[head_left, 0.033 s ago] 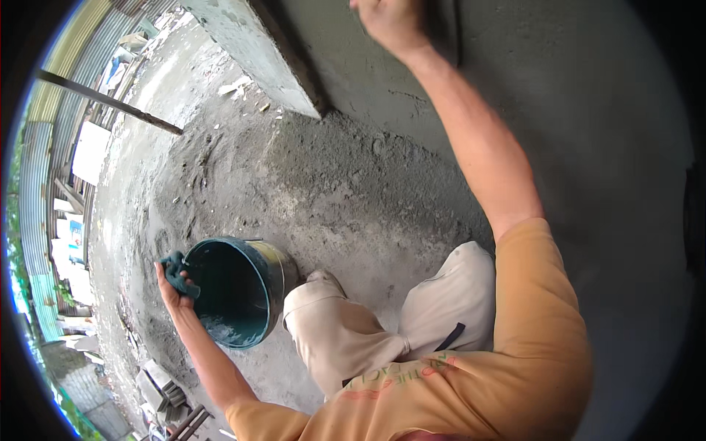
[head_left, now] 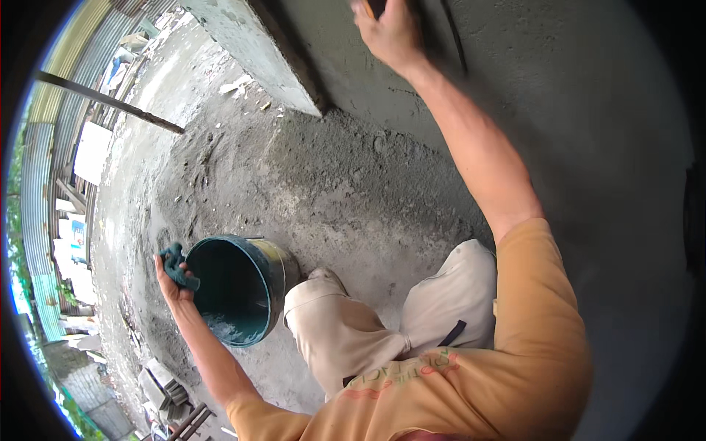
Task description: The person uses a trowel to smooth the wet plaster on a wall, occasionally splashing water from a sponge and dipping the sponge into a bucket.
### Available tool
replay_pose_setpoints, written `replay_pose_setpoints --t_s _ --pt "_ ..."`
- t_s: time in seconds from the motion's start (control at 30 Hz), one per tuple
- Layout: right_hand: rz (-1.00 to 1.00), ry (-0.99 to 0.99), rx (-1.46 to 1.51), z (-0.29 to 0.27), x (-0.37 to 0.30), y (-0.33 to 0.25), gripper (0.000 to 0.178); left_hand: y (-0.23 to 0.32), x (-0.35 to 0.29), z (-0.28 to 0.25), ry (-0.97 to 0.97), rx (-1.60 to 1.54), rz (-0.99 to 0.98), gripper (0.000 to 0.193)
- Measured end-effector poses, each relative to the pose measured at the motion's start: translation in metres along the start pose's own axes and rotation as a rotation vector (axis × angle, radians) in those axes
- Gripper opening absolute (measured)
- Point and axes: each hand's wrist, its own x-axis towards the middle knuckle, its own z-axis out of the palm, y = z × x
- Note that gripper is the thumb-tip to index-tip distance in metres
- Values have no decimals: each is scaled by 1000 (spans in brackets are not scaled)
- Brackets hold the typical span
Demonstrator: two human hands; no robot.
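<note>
My left hand (head_left: 173, 283) is closed around a crumpled dark green rag (head_left: 176, 264), held beside the left rim of a bucket. The bucket (head_left: 278, 273) is dark green inside, pale yellowish outside, and has water (head_left: 232, 323) low in it. Up at the top edge, my right hand (head_left: 390, 33) is closed on a tool with a dark, orange-edged handle (head_left: 371, 9) against the grey cement wall (head_left: 507, 81). Most of that tool lies behind the hand or beyond the frame. A thin dark strip (head_left: 454, 37) shows on the wall just right of the hand.
Rough grey ground (head_left: 323, 176) with loose mortar runs along the wall's foot. A wall edge (head_left: 276, 59) juts out at upper left. A pole (head_left: 110, 103) slants in from the left. Grey blocks (head_left: 163, 389) lie at lower left, and corrugated sheets (head_left: 37, 206) stand beyond.
My right hand has moved slightly down, and more of the tool's handle and dark strip show. My left hand stays beside the bucket with the rag.
</note>
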Motion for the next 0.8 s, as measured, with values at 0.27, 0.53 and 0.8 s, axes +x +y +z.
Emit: replay_pose_setpoints --t_s 0.27,0.53,0.8 --pt "369 -677 -40 -216 -92 89 50 -83 68 294 -263 -201 -113 39" --pt "406 -210 164 -293 -64 98 45 -116 -10 462 -630 524 209 62" --pt "226 -134 655 23 -72 32 55 -24 -6 138 152 436 248 40"
